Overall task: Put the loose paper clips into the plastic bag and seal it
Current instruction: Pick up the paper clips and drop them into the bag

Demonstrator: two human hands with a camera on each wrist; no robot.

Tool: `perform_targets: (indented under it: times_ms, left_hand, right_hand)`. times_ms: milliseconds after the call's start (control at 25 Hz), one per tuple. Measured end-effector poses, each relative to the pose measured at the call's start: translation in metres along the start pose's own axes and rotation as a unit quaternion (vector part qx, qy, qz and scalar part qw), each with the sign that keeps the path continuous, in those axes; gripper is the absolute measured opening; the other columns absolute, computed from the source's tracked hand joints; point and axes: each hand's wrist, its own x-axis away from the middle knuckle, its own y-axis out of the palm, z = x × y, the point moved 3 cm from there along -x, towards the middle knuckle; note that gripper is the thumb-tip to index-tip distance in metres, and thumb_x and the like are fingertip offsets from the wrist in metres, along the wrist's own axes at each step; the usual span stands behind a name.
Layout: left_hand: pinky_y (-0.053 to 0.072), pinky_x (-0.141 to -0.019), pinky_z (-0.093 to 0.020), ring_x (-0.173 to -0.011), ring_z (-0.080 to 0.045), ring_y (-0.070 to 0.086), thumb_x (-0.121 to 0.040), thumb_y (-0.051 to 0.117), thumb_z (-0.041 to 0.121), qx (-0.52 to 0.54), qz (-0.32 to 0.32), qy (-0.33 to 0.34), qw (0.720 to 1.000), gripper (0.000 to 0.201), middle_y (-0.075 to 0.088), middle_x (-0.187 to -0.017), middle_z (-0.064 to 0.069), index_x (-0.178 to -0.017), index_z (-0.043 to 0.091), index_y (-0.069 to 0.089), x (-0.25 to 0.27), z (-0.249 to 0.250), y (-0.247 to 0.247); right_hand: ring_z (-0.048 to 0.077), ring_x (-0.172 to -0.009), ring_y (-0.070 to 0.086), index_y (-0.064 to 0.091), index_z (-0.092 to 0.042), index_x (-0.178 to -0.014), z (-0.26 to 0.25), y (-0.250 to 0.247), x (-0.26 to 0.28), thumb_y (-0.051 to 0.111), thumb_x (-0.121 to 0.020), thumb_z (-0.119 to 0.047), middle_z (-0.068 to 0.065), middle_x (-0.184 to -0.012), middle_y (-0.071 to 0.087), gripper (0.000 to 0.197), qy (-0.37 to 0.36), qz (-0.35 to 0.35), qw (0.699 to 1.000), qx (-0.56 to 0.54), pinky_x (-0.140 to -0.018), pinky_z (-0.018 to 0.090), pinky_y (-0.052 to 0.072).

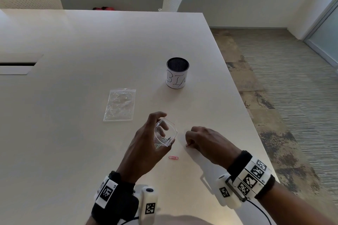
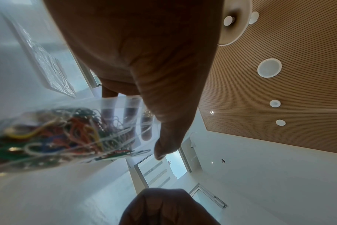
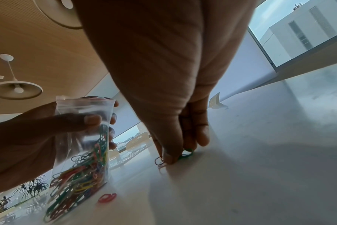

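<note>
Paper clips (image 3: 175, 158) on the table (image 1: 91, 42) are being pinched by the right hand (image 1: 206, 140), while the left hand (image 1: 144, 144) grips the open, part-filled plastic bag (image 1: 165, 133) just beside it. Collection is nearly finished, judging by one red clip (image 1: 173, 157) lying loose nearby. Next: drop the pinched clips into the bag mouth, fetch the red clip, then press the seal.

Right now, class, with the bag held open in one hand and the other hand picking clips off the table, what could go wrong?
1. The left hand holds the clear plastic bag of coloured paper clips open-mouthed; tipping it could spill them.
2. The right hand pinches several small clips at the white table; one may slip free.
3. The red paper clip lying nearer the person could be overlooked before sealing.
</note>
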Motion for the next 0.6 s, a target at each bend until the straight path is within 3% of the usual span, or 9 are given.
perform_targets:
  times_ms: [240,360,480,600]
  left_hand:
    - [0.061,-0.074,-0.028,-0.094,-0.009,0.065,-0.083,0.084,0.028,-0.001,0.0,0.0,1.0,0.072,0.061,-0.107,0.016,-0.14,0.03,0.039,0.0,0.0,0.001]
    - [0.061,-0.073,-0.028,-0.095,-0.01,0.065,-0.084,0.082,0.031,0.0,0.002,0.001,1.0,0.071,0.061,-0.107,0.017,-0.139,0.031,0.039,0.001,0.001,0.001]
    - [0.061,-0.074,-0.025,-0.094,-0.009,0.066,-0.084,0.082,0.03,-0.003,0.003,0.003,1.0,0.07,0.061,-0.106,0.017,-0.139,0.031,0.039,0.001,0.001,0.0]
    - [0.059,-0.074,-0.022,-0.092,-0.007,0.065,-0.084,0.083,0.028,-0.008,0.003,0.005,1.0,0.07,0.061,-0.105,0.018,-0.139,0.031,0.039,0.001,0.001,0.001]
  right_hand:
    - [0.015,-0.079,0.054,0.058,-0.018,-0.105,0.002,0.002,0.003,0.06,-0.102,-0.025,0.0,-0.102,0.062,0.007,0.029,-0.024,0.999,-0.016,-0.069,0.021,0.037]
    - [0.015,-0.079,0.054,0.058,-0.016,-0.102,0.001,0.0,0.005,0.059,-0.101,-0.018,0.0,-0.097,0.061,0.003,0.041,-0.014,0.997,-0.061,-0.069,0.024,0.041]
    - [0.009,-0.073,0.056,0.062,-0.018,-0.093,0.006,-0.017,0.008,0.068,-0.093,-0.013,-0.004,-0.086,0.063,0.008,0.057,0.067,0.986,-0.143,-0.07,0.03,0.051]
    - [0.013,-0.07,0.065,0.072,-0.018,-0.088,0.001,-0.039,0.012,0.077,-0.087,-0.006,-0.003,-0.081,0.068,0.013,0.059,0.173,0.955,-0.235,-0.071,0.036,0.059]
